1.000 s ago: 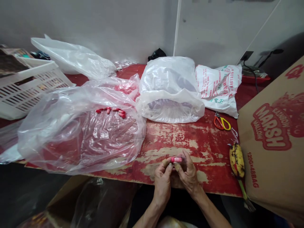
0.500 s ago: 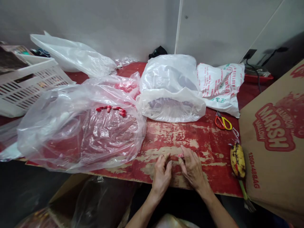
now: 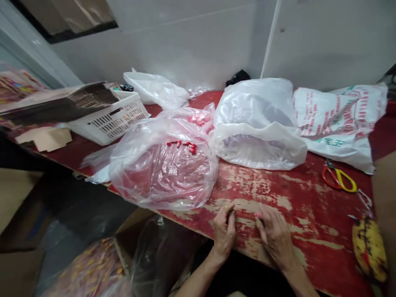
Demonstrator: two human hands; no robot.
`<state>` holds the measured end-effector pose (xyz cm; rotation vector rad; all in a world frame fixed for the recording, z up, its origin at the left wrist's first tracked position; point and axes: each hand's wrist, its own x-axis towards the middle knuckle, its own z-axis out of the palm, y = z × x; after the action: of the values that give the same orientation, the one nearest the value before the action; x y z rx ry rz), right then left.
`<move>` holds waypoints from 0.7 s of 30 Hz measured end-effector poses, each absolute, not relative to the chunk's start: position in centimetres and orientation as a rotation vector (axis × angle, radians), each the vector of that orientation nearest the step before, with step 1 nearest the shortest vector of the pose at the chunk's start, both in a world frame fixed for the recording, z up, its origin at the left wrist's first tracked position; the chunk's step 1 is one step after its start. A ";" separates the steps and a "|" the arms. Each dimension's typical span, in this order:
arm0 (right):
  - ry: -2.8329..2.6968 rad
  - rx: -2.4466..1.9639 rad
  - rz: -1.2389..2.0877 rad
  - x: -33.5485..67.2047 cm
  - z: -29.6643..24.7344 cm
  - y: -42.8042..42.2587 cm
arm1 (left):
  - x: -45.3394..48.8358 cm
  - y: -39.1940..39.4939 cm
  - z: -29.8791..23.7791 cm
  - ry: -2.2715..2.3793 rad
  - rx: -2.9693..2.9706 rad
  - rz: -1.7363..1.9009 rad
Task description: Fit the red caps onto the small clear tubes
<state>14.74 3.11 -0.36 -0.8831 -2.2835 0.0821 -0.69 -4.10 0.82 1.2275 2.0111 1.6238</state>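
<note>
My left hand (image 3: 224, 231) rests at the table's front edge, its fingers loosely curled and the thumb apart; nothing shows in it. Beside it on the right, my right hand (image 3: 274, 232) lies low over the worn red table (image 3: 247, 181), fingers bent over. A small red-pink piece (image 3: 257, 215) shows at its fingertips, mostly hidden. To the left, a large clear plastic bag (image 3: 136, 177) lies spread open. Several small red pieces (image 3: 192, 147) lie in a short row within the bag's outline. More pinkish-red pieces (image 3: 199, 119) show through plastic behind them.
A white plastic bag (image 3: 260, 144) and a printed white sack (image 3: 337, 119) stand at the back. Scissors (image 3: 338, 179) and a spotted banana (image 3: 369, 249) lie right. Left are a white basket (image 3: 114, 119) and stacked flat packaging (image 3: 62, 101). Below stands an open carton (image 3: 133, 225).
The view has swung left, so everything sits farther right and more of the left side shows. Both hands keep nearly the same place at the table edge.
</note>
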 end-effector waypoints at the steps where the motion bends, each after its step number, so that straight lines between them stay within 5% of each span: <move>1: -2.308 -0.877 0.092 14.7 -0.2 3.1 | -0.7 -4.2 0.9 2.018 1.226 1.624; 21: -2.328 -0.904 0.096 14.6 0.2 3.3 | -1.3 -4.0 0.0 2.020 1.274 1.615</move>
<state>14.58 3.31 0.20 -0.9037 -2.3284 0.0960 -1.28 -4.05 0.05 1.2744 2.0197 1.6152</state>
